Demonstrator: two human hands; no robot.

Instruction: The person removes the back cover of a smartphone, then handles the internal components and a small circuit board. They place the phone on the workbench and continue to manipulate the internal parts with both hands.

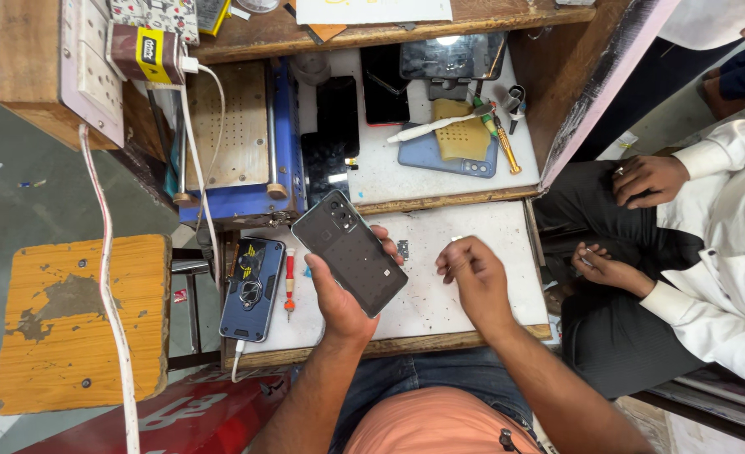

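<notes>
Orange wooden stool (pixel 82 319) sits well off to the left of the hands, scuffed and paint-worn, with a white cable (pixel 107 294) trailing across it. Ahead of the hands the white worktop (pixel 439 303) carries everything, and just beyond the left hand stands a blue machine (pixel 238 143) with a perforated wooden plate on top. To the right of the right hand a seated person in a white shirt (pixel 725 252) rests both hands on dark trousers, well apart from the work.

Now the action: the left hand (pixel 343 303) grips a dark grey phone (pixel 349 250) from below, fingers wrapped round its edge, back side up and camera cluster pointing away, lifted tilted above the worktop. The right hand (pixel 469 273) hovers just beside it, fingers curled in as if pinching something tiny; what, if anything, it holds I cannot tell.

Left of the left hand lies a blue phone (pixel 252 288) in a ring-holder case, flat on the worktop, and between it and the left hand a small red screwdriver (pixel 289 282).
</notes>
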